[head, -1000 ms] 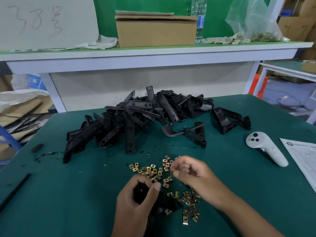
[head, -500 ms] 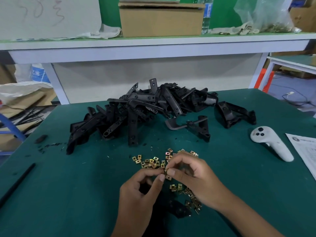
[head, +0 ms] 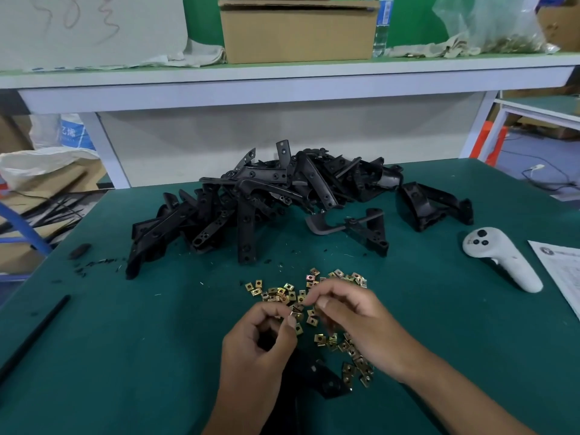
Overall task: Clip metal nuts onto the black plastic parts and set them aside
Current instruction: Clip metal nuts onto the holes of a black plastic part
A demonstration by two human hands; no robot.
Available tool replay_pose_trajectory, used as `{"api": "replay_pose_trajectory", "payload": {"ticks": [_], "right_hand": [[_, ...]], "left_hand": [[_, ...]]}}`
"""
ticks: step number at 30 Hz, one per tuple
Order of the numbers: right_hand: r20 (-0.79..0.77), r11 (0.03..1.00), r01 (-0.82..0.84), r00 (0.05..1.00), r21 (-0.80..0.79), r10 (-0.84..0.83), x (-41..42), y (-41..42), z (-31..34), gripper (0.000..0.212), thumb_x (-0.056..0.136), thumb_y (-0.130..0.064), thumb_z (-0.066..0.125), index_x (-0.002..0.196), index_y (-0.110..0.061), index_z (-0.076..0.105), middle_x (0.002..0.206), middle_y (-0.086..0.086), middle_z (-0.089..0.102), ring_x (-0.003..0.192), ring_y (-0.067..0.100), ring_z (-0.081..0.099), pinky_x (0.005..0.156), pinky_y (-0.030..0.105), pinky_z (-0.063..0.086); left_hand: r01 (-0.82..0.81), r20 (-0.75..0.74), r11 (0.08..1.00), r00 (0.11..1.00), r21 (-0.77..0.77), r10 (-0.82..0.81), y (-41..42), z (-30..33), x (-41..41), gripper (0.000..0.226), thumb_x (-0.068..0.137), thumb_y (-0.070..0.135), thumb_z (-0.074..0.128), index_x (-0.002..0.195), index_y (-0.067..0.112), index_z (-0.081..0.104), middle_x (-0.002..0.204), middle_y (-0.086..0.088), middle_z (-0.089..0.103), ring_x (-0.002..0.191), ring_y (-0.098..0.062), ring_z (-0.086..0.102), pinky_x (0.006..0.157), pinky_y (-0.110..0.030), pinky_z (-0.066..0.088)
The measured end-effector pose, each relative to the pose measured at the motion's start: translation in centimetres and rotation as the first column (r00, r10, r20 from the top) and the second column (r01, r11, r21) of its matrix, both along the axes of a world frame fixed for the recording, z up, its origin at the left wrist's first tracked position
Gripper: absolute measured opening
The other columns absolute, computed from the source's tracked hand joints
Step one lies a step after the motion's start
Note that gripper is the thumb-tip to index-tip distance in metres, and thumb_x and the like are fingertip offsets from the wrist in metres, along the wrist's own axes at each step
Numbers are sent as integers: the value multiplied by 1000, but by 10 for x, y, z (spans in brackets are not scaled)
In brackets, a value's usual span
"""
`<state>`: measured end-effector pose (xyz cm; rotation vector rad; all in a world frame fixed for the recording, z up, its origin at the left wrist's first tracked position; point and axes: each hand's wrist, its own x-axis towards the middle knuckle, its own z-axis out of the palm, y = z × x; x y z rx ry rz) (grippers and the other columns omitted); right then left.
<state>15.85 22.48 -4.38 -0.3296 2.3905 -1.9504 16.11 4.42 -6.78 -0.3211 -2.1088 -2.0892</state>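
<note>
Brass-coloured nut [head: 295,314] is pinched by the right hand [head: 354,321] for clipping onto the black part [head: 317,376] (gripped by the left hand [head: 257,350]).

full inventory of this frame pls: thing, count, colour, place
black plastic parts: a heap, black, table far centre
held plastic part: one, black, under the hands
metal nuts: many, brass-coloured, scattered near centre
controller: one, white, table right
paper sheet: one, white, right edge
thin rod: one, black, table left
cardboard box: one, brown, shelf
plastic bag: one, clear, shelf right
table: one, green
left hand: gripping the held part
right hand: pinching, contents unclear
</note>
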Motion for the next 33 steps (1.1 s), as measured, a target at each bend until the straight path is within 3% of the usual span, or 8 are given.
{"api": "replay_pose_trajectory", "payload": {"ticks": [3, 6, 12, 14, 20, 23, 25, 33], "right_hand": [[53, 997, -66, 997, 46, 64, 2, -2, 3, 17, 103, -35, 55, 100, -33, 72, 88, 5, 60, 83, 7, 55, 73, 20, 45], [152, 989, -136, 978, -50, 142, 3, -1, 6, 23, 101, -43, 58, 95, -27, 74, 80, -9, 60, 74, 2, 54, 65, 14, 44], [268, 932, -188, 923, -311, 276, 3, 3, 12, 7, 92, -25, 69, 87, -22, 73, 78, -10, 62, 70, 2, 56, 62, 15, 45], [263, 918, -166, 926, -360, 270, 2, 5, 10, 6, 89, -22, 71, 90, -17, 69, 78, -8, 61, 71, 5, 57, 63, 17, 47], [287, 912, -24, 946, -409, 154, -2, 7, 7, 24, 86, -13, 70, 107, -6, 62, 82, -4, 67, 76, 7, 62, 64, 20, 50], [275, 930, -7, 955, -367, 116, -4, 10, 11, 31, 88, -14, 69, 120, -14, 68, 84, -6, 67, 76, 5, 63, 67, 18, 50], [283, 936, -9, 952, -352, 115, -4, 13, 14, 27, 87, -17, 70, 113, -19, 74, 88, -5, 69, 82, 9, 67, 73, 22, 53], [300, 953, 4, 949, -304, 92, -1, 14, 23, 14, 80, -16, 75, 94, -19, 77, 89, 3, 73, 80, 16, 70, 69, 25, 57]], "left_hand": [[35, -2, 999, 999, -5, -35, 1, -2, 1, 21, 75, 48, 65, 80, 28, 69, 57, 12, 48, 54, -4, 39, 49, -18, 33], [79, -13, 997, 997, -20, -79, 1, -2, 1, 20, 78, 49, 65, 82, 30, 70, 59, 11, 51, 55, -4, 43, 51, -19, 35], [149, -29, 987, 988, -65, -151, -2, 1, 2, 28, 86, 53, 61, 104, 35, 71, 68, -3, 61, 61, -23, 53, 59, -24, 42], [195, 10, 980, 981, -32, -194, -1, 0, 3, 34, 87, 55, 56, 111, 34, 67, 74, 1, 63, 71, -18, 57, 68, -20, 45], [357, 95, 929, 926, 97, -366, -3, 1, 2, 51, 74, 3, 50, 125, 13, 50, 88, 8, 62, 78, -3, 54, 69, -14, 46], [351, 104, 909, 919, 226, -380, -4, 4, 2, 41, 80, 12, 71, 119, 14, 59, 99, 1, 68, 90, -8, 64, 76, -18, 53], [350, 103, 913, 920, 209, -377, -4, 6, 0, 35, 76, 25, 80, 109, 19, 68, 103, -5, 72, 96, -15, 68, 80, -22, 54], [314, 155, 935, 928, 163, -338, -3, 9, 0, 34, 69, 30, 86, 100, 24, 74, 100, -9, 77, 94, -18, 73, 77, -23, 57]]}}
